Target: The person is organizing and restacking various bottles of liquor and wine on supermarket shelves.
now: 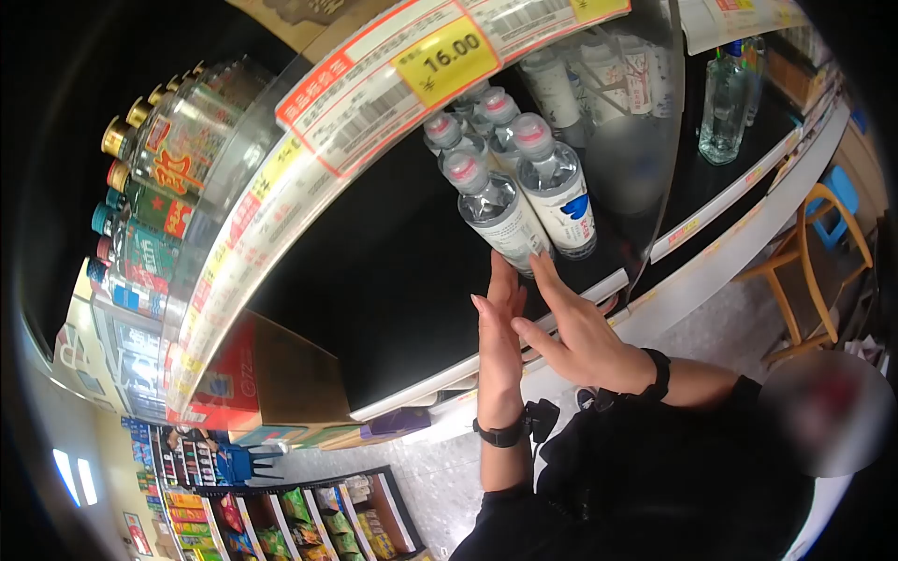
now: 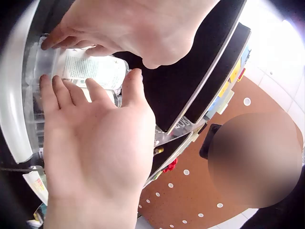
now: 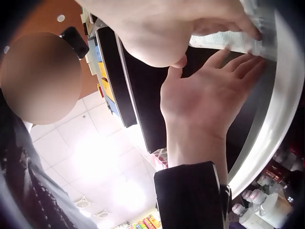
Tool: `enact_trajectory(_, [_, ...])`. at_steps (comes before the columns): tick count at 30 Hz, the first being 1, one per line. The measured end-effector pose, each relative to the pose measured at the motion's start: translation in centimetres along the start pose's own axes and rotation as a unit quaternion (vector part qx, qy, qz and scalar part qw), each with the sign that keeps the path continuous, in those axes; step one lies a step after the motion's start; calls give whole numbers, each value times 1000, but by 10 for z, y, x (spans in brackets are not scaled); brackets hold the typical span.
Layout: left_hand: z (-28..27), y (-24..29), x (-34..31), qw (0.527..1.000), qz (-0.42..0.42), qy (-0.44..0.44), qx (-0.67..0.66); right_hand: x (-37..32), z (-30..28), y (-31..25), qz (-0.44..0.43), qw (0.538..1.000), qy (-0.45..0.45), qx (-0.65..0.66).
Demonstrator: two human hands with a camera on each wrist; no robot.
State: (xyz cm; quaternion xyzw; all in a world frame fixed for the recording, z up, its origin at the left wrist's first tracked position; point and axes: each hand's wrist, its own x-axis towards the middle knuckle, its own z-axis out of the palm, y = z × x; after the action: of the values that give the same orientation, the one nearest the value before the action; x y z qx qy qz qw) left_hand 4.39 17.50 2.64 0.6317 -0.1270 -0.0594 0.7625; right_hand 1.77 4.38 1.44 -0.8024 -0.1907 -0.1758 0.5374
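In the head view several clear bottles with pinkish caps and white labels stand grouped on a black shelf. My left hand [image 1: 500,341] and right hand [image 1: 589,341] reach to the lower part of the front-left bottle [image 1: 502,220], one on each side, fingers mostly straight. To its right is a bottle with a blue mark [image 1: 561,201]. In the left wrist view my right palm [image 2: 97,133] faces the camera, its fingertips at the labelled bottle [image 2: 90,69]; the left hand [image 2: 133,28] comes from above. The right wrist view has the right hand [image 3: 162,26] partly covering the label.
A curved price strip [image 1: 393,79] with a yellow 16.00 tag crosses above the shelf. Gold- and blue-capped bottles [image 1: 154,201] stand at left. A clear bottle [image 1: 723,107] is on the right shelf, near a wooden chair [image 1: 818,271]. A carton [image 1: 281,369] sits at lower left.
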Motion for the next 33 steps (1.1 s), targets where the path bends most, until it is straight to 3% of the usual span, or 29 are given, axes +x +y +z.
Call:
enact_trajectory(9, [-8,-8,29,1000,4,6,-19,21,0,10,52,995,-60,58])
enact_trajectory(25, [-14,-12,54,999,6,-16,-37,45,3,33,25,999,-21,5])
enact_trajectory(27, [-17,-15,38,997,5,71,-14,32,0,32,-37,999,3,31])
enact_trajectory(28, [-13,-16,30,993,29,109,21,18,-26,20,-49,995,-36,83])
enact_trajectory(29, [-4,-16,25,986,60,155,35,6,-38,13,-66,992,6,103])
enact_trajectory(31, [13,-10,10,975,109,184,67,-14,-69,4,-111,988,46,93])
enact_trajectory(33, [30,-13,-1,975,110,186,57,-15,-121,-1,-97,985,121,80])
